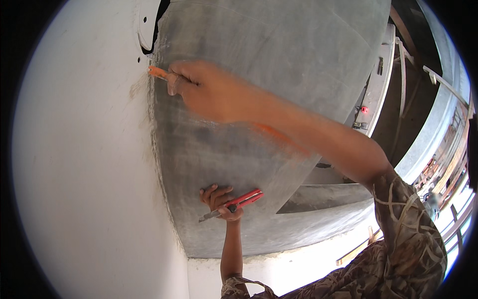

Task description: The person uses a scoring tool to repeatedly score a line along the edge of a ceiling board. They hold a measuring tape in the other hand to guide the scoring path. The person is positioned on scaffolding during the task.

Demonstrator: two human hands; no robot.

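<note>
My right hand (201,89) reaches across a grey panel (259,45) to the seam where it meets a white wall (84,164). A small orange piece (158,73), whose kind I cannot make out, is pinched in its fingers; the tip meets the rough seam. Lower down, my left hand (219,202) rests by the panel and grips a red utility knife (244,199), its grey blade sticking out toward the wall. An orange streak shows along my right forearm.
A dark-edged cut-out in a white plate (146,30) borders the top of the seam. At the right, a pale ledge (371,97) carries a small red object (365,109) and some dark items. Wooden strips (450,174) lie beyond.
</note>
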